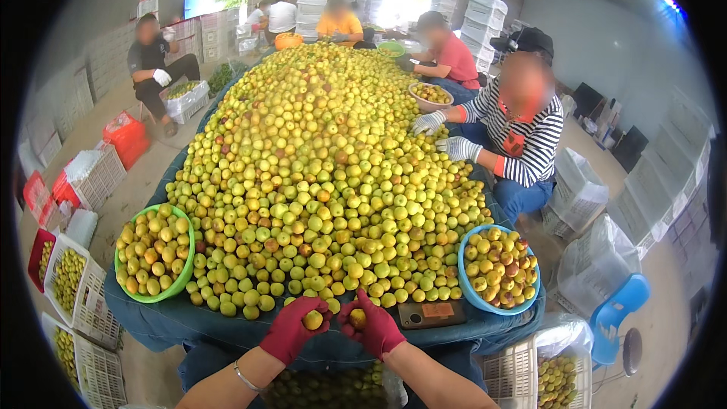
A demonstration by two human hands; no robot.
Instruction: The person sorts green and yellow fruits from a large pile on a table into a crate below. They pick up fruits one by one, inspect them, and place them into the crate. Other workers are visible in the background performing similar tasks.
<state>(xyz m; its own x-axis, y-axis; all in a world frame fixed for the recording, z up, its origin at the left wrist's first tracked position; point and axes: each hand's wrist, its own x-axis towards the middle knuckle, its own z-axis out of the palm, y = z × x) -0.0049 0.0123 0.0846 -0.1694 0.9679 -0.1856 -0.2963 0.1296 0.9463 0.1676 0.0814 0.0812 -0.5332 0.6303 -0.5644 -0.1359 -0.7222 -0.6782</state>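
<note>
A large heap of yellow-green round fruit, perhaps jujubes or plums, covers the cloth-draped table in front of me. At its near edge, my left hand, in a dark red glove, holds one yellow fruit. Close beside it my right hand, gloved alike, holds another fruit. A green basin of yellowish fruit sits at the table's left corner. At the right corner stands a blue basin with browner, blemished fruit. Between that basin and my right hand lies a smartphone, back up.
On the right, a person in a striped top has both gloved hands at the heap. Others sit farther back. White plastic crates with fruit stand at the left; another crate and a blue chair are at the right. Fruit also lies below the table edge.
</note>
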